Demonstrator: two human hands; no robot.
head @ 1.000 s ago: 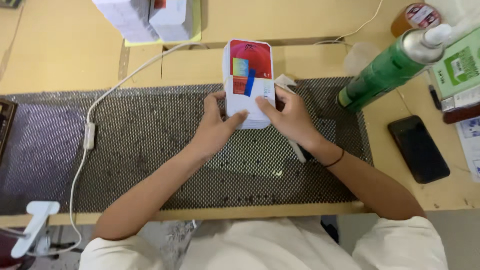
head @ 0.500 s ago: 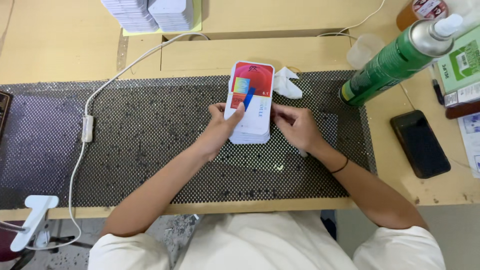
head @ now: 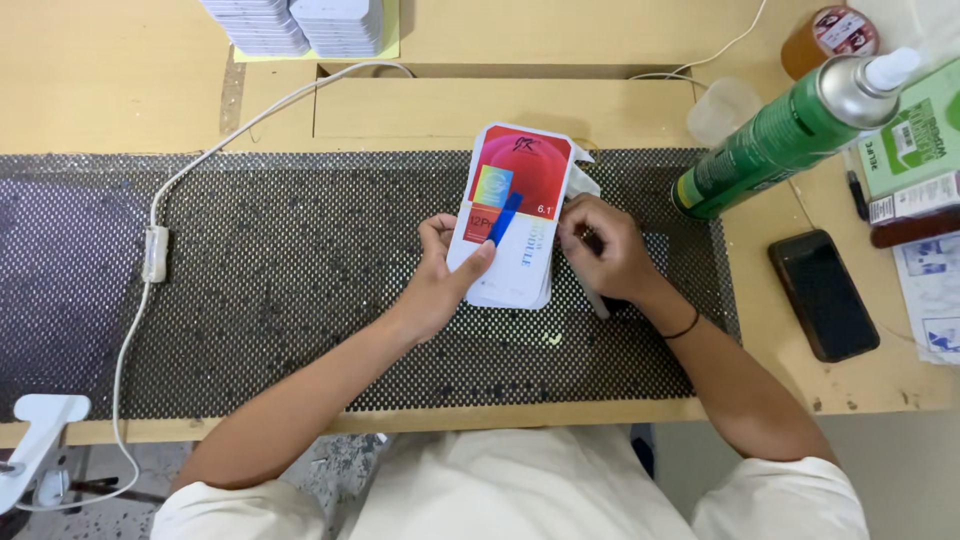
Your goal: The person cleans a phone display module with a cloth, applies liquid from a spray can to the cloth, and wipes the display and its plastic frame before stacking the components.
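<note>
A flat white rectangular packet with a red printed front (head: 515,215) lies tilted on the black perforated mat (head: 250,290). The left hand (head: 445,275) pinches its lower edge, steadying it; the right hand (head: 605,250) curls loosely at its right side, touching the edge.

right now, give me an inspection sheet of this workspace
surface: wooden bench with a black perforated mat laid across it
job's things: white card package with a red top and blue tab, held over the mat
clutter: green spray can lying tilted, black phone, stacks of white packages, clear cup, orange-lidded jar, green box
hands: left hand grips the package's left edge; right hand at its right edge
cables: white cord with inline switch crosses the mat
surroundings: white clamp at the bench's front edge
</note>
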